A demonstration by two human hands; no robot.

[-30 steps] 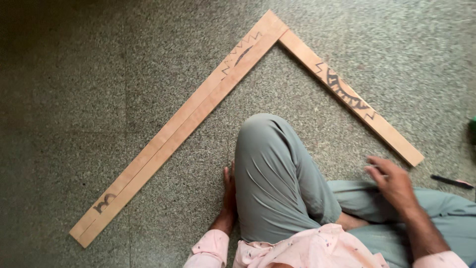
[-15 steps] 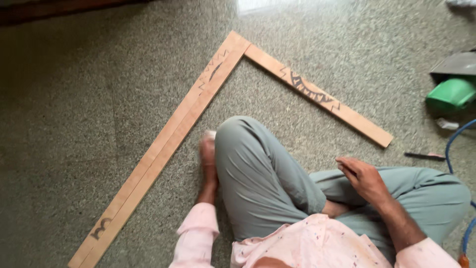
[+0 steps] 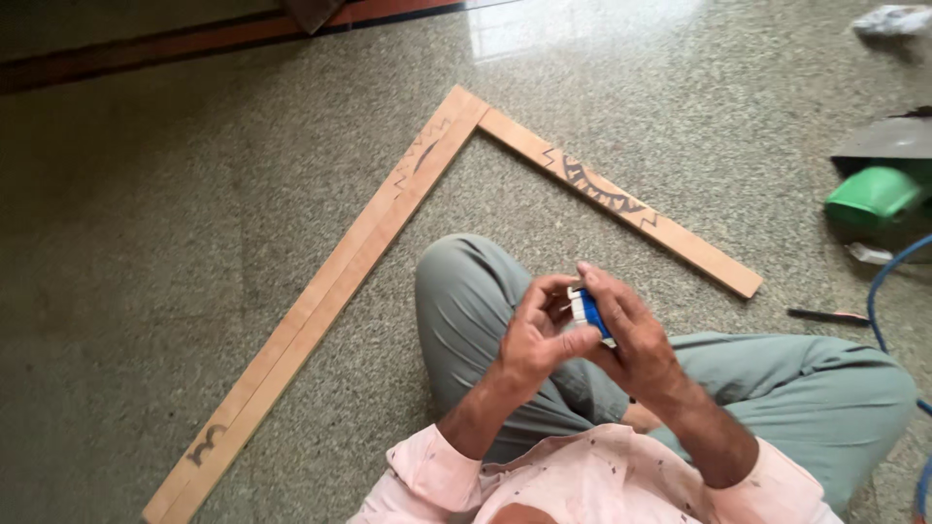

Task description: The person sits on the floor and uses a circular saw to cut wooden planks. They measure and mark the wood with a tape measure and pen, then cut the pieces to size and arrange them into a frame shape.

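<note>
Head view, left hand (image 3: 532, 340) and right hand (image 3: 626, 335) now joined on blue-white object (image 3: 587, 312)

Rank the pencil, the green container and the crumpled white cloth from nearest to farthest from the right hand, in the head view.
From the right hand:
1. Pencil, on the floor to the right.
2. Green container, farther right and up.
3. Crumpled white cloth, at the top right corner.

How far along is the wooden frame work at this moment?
Done: two wooden strips lie joined at one corner on the floor, with dark pencil marks. In hand: left hand and right hand together hold a small blue-and-white object. Left: the L-shape has only two sides.
</note>
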